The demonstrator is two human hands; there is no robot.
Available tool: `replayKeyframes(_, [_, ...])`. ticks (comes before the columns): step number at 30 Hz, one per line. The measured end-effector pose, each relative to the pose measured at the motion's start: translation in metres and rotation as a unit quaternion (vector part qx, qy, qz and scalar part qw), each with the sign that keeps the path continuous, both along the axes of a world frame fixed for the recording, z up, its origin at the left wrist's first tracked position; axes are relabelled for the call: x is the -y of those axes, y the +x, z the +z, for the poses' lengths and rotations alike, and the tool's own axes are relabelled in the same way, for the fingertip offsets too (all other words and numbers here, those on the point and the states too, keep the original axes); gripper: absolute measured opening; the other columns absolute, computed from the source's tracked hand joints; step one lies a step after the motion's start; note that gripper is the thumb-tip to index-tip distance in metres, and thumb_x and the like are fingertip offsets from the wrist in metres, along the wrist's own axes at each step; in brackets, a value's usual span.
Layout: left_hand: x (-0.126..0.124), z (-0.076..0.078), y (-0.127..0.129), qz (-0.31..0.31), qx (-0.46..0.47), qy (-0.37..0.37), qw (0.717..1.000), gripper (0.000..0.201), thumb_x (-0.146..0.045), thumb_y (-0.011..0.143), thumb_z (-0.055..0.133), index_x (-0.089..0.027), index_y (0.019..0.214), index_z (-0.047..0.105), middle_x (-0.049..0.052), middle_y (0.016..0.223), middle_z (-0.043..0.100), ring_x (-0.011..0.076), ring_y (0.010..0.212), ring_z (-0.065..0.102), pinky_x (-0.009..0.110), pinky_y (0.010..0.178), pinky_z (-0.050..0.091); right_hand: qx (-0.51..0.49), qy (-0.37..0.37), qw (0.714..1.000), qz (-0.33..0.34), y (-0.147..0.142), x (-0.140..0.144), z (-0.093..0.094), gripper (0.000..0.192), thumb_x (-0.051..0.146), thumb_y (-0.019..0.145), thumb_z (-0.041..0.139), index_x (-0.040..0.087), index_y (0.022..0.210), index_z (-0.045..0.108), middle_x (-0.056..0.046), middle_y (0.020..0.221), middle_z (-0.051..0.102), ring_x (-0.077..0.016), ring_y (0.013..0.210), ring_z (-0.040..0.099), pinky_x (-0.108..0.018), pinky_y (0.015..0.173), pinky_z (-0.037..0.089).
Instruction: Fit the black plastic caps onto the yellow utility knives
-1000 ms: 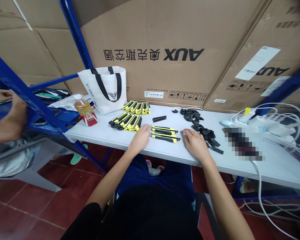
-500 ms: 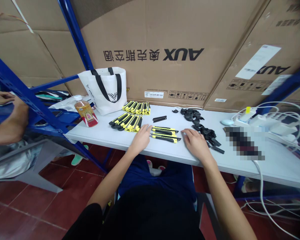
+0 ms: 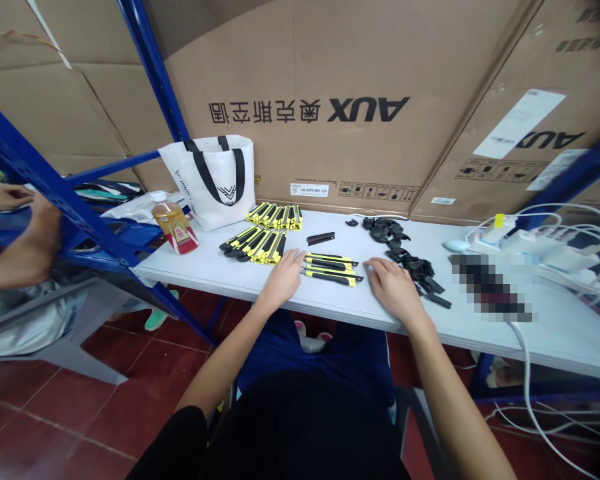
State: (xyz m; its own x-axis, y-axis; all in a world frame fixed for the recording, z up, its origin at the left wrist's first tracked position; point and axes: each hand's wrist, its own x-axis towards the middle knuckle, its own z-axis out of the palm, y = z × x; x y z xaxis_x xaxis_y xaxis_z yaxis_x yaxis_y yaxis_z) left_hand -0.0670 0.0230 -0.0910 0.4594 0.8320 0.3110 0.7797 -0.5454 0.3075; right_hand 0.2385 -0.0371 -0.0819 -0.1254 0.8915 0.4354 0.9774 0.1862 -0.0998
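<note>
Far behind, we see a cardboard box [image 3: 360, 93] printed AUX. On the white table [image 3: 220, 270] stand a tote bag [image 3: 213, 179] and bottle [image 3: 174, 222] at left. Our left hand [image 3: 283, 278] and right hand [image 3: 396, 290] rest flat, fingers spread, flanking three yellow-black utility knives [image 3: 330, 268]; black parts [image 3: 410, 263] lie right.

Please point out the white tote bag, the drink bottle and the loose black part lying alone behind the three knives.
white tote bag [image 3: 215, 193], head view, front panel.
drink bottle [image 3: 174, 228], head view, label.
loose black part [image 3: 321, 237], head view, middle.
</note>
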Motion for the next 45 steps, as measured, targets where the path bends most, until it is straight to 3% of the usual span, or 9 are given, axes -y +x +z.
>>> replayKeyframes(9, [-0.002, -0.005, 0.0, 0.003, 0.01, 0.006, 1.0, 0.073, 0.007, 0.086, 0.036, -0.008, 0.157, 0.05, 0.021, 0.163, 0.051, 0.0268, 0.158, 0.042, 0.047, 0.133, 0.032, 0.005, -0.001, 1.0, 0.001, 0.0, 0.001, 0.001, 0.038, 0.025, 0.106, 0.039, 0.022, 0.13, 0.068, -0.013, 0.137, 0.073, -0.0328, 0.124, 0.066, -0.047, 0.098, 0.046])
replayKeyframes(19, [0.002, 0.002, 0.001, 0.004, -0.006, -0.003, 1.0, 0.073, 0.008, 0.086, 0.034, -0.003, 0.157, 0.049, 0.024, 0.163, 0.05, 0.0286, 0.158, 0.041, 0.047, 0.134, 0.031, 0.001, 0.002, 1.0, 0.001, 0.0, 0.0, 0.0, 0.038, 0.026, 0.106, 0.039, 0.021, 0.129, 0.069, -0.013, 0.135, 0.074, -0.0322, 0.123, 0.066, -0.046, 0.098, 0.046])
replayKeyframes(32, [-0.004, -0.009, 0.001, 0.0, 0.015, 0.031, 0.999, 0.072, 0.008, 0.085, 0.036, -0.004, 0.154, 0.052, 0.023, 0.159, 0.054, 0.0289, 0.155, 0.046, 0.047, 0.132, 0.034, 0.006, -0.021, 1.0, -0.008, -0.001, 0.001, 0.003, 0.039, 0.026, 0.107, 0.039, 0.02, 0.132, 0.068, -0.014, 0.14, 0.072, -0.0329, 0.128, 0.065, -0.048, 0.102, 0.047])
replayKeyframes(35, [-0.002, -0.006, 0.0, -0.001, 0.035, 0.023, 0.999, 0.074, 0.009, 0.082, 0.038, -0.003, 0.154, 0.053, 0.024, 0.159, 0.055, 0.0294, 0.154, 0.047, 0.048, 0.132, 0.034, 0.005, -0.026, 1.0, -0.01, 0.0, 0.0, 0.003, 0.039, 0.025, 0.107, 0.039, 0.02, 0.133, 0.068, -0.013, 0.141, 0.072, -0.0329, 0.129, 0.065, -0.048, 0.103, 0.047])
replayKeyframes(39, [0.0, 0.004, 0.002, -0.014, 0.112, 0.039, 0.993, 0.076, 0.01, 0.083, 0.037, -0.008, 0.154, 0.055, 0.017, 0.153, 0.063, 0.0262, 0.146, 0.056, 0.045, 0.129, 0.041, 0.005, -0.028, 1.0, -0.01, 0.0, 0.0, 0.003, 0.039, 0.024, 0.106, 0.04, 0.02, 0.133, 0.068, -0.013, 0.141, 0.072, -0.0338, 0.129, 0.065, -0.049, 0.102, 0.048])
replayKeyframes(42, [0.0, 0.015, 0.009, -0.03, 0.17, 0.04, 0.984, 0.062, 0.004, 0.092, 0.04, -0.016, 0.146, 0.065, 0.012, 0.146, 0.069, 0.0238, 0.138, 0.062, 0.043, 0.124, 0.047, 0.006, -0.023, 1.0, -0.009, -0.001, 0.001, 0.003, 0.038, 0.025, 0.107, 0.04, 0.02, 0.132, 0.069, -0.014, 0.14, 0.072, -0.0334, 0.128, 0.065, -0.049, 0.102, 0.049])
replayKeyframes(45, [-0.003, 0.029, 0.02, -0.092, 0.173, 0.015, 0.98, 0.043, -0.007, 0.101, 0.049, -0.02, 0.133, 0.074, 0.008, 0.14, 0.073, 0.0226, 0.133, 0.066, 0.04, 0.121, 0.049, 0.005, -0.019, 1.0, -0.008, -0.001, 0.002, 0.004, 0.039, 0.025, 0.107, 0.039, 0.02, 0.132, 0.069, -0.014, 0.14, 0.072, -0.0335, 0.127, 0.066, -0.049, 0.102, 0.049])
